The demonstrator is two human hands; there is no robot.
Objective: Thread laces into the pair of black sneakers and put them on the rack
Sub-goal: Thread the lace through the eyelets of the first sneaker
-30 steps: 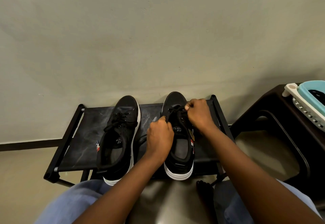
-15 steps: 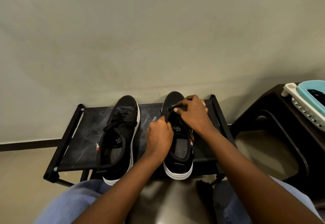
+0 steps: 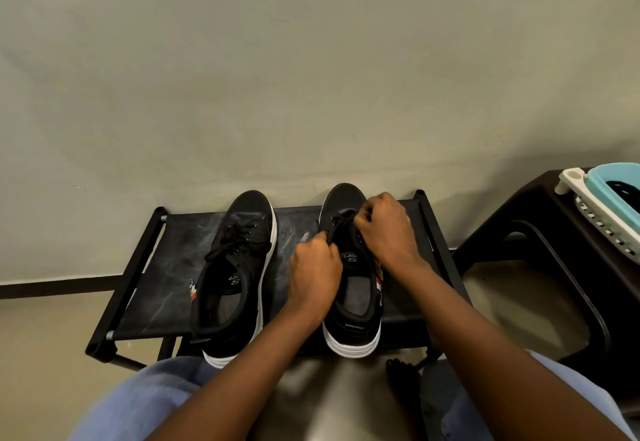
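Head view: right-hand sneaker (image 3: 351, 305) sits on the rack (image 3: 138, 288), toe at 12 o'clock, long axis straight away; left hand (image 3: 313, 276) pinches the lace (image 3: 341, 224) at 9 o'clock, right hand (image 3: 388, 229), nearer the toe, pinches it at 3 o'clock

Two sneakers (image 3: 233, 277) side by side on rack (image 3: 138, 288).
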